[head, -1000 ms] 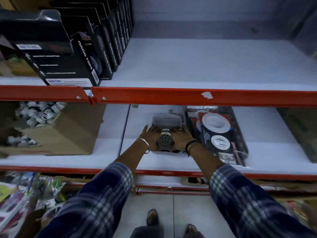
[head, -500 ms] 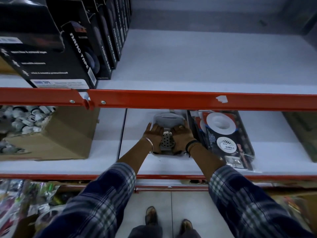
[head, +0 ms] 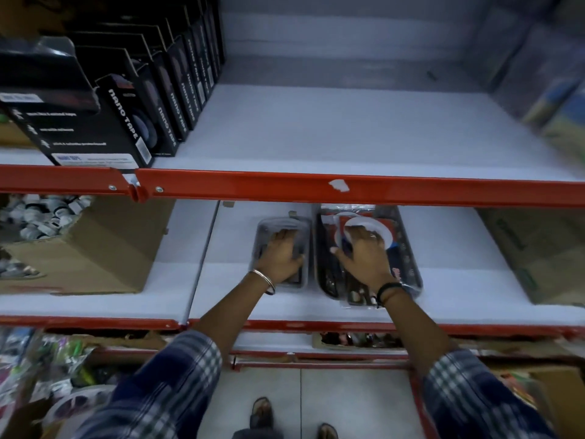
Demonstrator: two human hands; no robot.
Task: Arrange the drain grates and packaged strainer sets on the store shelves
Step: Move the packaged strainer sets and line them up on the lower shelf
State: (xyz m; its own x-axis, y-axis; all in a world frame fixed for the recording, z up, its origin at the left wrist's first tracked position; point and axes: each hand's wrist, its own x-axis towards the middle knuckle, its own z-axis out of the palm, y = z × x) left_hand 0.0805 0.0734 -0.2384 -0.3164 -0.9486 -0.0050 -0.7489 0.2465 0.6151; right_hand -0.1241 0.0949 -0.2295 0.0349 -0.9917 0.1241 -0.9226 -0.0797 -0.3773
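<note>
A drain grate in a clear blister pack point(head: 274, 224) lies flat on the middle white shelf point(head: 449, 293). My left hand point(head: 281, 255) rests on top of it, fingers curled over the raised middle and thumb at its right side. Right beside it lies a stack of packaged strainer sets point(head: 408, 264) in red, black and white wrapping. My right hand point(head: 364, 258) lies palm down on the top pack, fingers spread over its white disc. The two packs sit side by side with a narrow gap between them.
A red beam point(head: 316, 188) fronts the upper shelf point(head: 332, 131), which carries a row of black nano tape boxes point(head: 126, 115) at the left. A cardboard box point(head: 104, 248) of small white fittings stands left on the middle shelf, another carton point(head: 531, 248) at the right.
Both hands were on the drain grate pack before. My right hand has moved right onto the strainer set stack, and the grate pack has been pushed further back on the shelf.
</note>
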